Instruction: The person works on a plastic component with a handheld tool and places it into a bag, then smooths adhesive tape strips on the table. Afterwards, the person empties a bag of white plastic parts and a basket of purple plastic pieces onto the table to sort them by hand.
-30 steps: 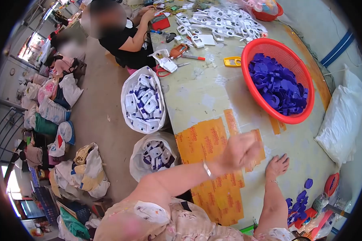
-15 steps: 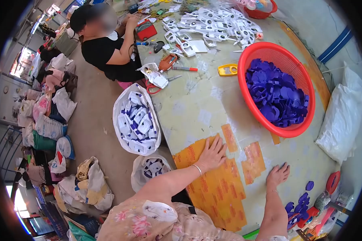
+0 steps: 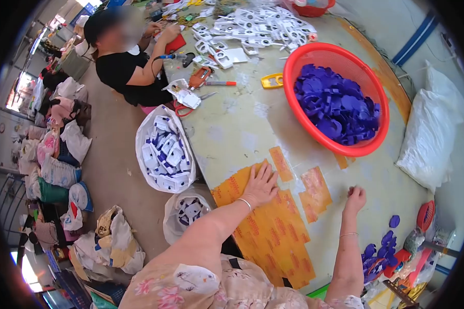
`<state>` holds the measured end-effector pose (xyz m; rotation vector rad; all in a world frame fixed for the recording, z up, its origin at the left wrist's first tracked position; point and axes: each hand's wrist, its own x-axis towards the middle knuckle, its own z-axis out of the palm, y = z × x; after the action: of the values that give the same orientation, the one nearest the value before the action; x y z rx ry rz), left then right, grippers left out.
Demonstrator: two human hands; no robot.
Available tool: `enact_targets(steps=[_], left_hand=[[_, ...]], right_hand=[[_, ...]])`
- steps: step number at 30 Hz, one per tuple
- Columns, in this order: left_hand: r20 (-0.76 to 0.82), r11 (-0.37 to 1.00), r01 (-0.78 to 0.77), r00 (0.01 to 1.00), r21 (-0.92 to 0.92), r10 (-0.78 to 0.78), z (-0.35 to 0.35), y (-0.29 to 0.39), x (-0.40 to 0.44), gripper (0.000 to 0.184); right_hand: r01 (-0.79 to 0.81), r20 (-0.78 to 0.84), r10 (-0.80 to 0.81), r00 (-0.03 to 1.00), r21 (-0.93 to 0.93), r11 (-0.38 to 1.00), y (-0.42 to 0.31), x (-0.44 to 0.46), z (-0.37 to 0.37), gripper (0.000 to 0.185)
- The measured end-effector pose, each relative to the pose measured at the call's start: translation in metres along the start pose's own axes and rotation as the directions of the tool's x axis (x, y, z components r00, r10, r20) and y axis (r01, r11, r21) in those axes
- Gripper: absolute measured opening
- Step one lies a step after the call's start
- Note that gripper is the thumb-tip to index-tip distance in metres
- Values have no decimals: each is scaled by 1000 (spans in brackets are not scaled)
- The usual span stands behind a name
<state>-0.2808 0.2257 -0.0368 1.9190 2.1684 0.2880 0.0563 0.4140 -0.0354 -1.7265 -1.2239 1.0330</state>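
My left hand (image 3: 261, 185) lies flat with its fingers spread on the orange taped patch (image 3: 273, 237) at the table's near edge. It holds nothing. My right hand (image 3: 355, 200) has its fingers curled into a loose fist over the pale tabletop, right of a smaller orange tape piece (image 3: 315, 193); nothing shows in it. Beyond both hands stands a red plastic basket (image 3: 336, 150) heaped with purple plastic pieces (image 3: 340, 105). More loose purple pieces (image 3: 380, 257) lie to the right of my right forearm.
White plastic parts (image 3: 263, 26) are piled at the table's far end. A yellow part (image 3: 271, 81), a red marker (image 3: 220, 83) and scissors (image 3: 183, 108) lie nearer. Sacks of white-and-purple parts (image 3: 165, 154) stand along the left edge. A co-worker (image 3: 126, 67) works at the far left.
My right hand has gone from flat and spread to curled, and has moved slightly away from me. The left hand stays flat on the tape. The whole view has shifted a little.
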Motion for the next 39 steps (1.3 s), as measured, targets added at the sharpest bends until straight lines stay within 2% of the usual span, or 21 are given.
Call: enact_targets(steps=[2, 3, 4, 5, 6, 7, 8, 11, 12, 13, 15, 18, 21, 27, 39], left_hand=[[-18, 1000, -3, 1000, -3, 3, 1, -1, 1, 60], [-22, 1000, -3, 1000, -7, 3, 3, 0, -1, 60], [-23, 1000, -1, 1000, -1, 1, 4, 0, -2, 60], [-22, 1000, 1, 1000, 3, -1, 5, -1, -1, 60], [-21, 1000, 1, 1000, 6, -1, 6, 0, 0, 61], [-12, 1000, 3, 1000, 8, -3, 6, 0, 0, 61], [-6, 1000, 7, 1000, 11, -7, 5, 0, 0, 61], [-5, 1000, 14, 1000, 13, -14, 8, 1, 1, 61], [-8, 1000, 18, 1000, 14, -18, 9, 0, 0, 61], [-12, 1000, 18, 1000, 13, -18, 9, -1, -1, 61], [-19, 1000, 12, 1000, 7, -12, 8, 0, 0, 61], [-11, 1000, 20, 1000, -10, -21, 5, 1, 0, 61], [35, 999, 45, 998, -12, -44, 1, 4, 2, 61], [-3, 1000, 26, 1000, 18, -26, 8, 2, 1, 62], [35, 996, 29, 999, 83, -32, 9, 2, 2, 64]], right_hand=[[119, 10, -130, 991, 332, 936, -135, -63, 8, 24], [287, 29, -361, 932, 551, 784, -171, -95, 1, 24], [392, -10, -566, 824, 732, 557, -203, -127, -7, 23], [751, 17, -802, 597, 342, 566, -230, -162, -17, 15], [951, 42, -951, 305, -73, 302, -257, -197, -27, 12], [907, 204, -912, 355, 161, 389, -262, -212, -30, 10], [786, 361, -845, 394, 344, 513, -267, -227, -33, 14], [816, 365, -745, 558, -75, 573, -173, -202, 30, 10], [687, 297, -670, 680, 60, 724, -139, -181, 64, 19], [468, 288, -469, 835, 76, 880, -93, -167, 90, 26], [728, 364, -654, 663, -110, 676, 1, -137, 105, 28], [694, 425, -588, 688, -150, 704, 0, -146, 107, 27], [714, 401, -610, 684, -195, 673, -6, -147, 107, 27], [724, 415, -606, 679, -240, 647, -10, -149, 107, 28], [751, 434, -620, 654, -272, 602, -13, -149, 108, 25]])
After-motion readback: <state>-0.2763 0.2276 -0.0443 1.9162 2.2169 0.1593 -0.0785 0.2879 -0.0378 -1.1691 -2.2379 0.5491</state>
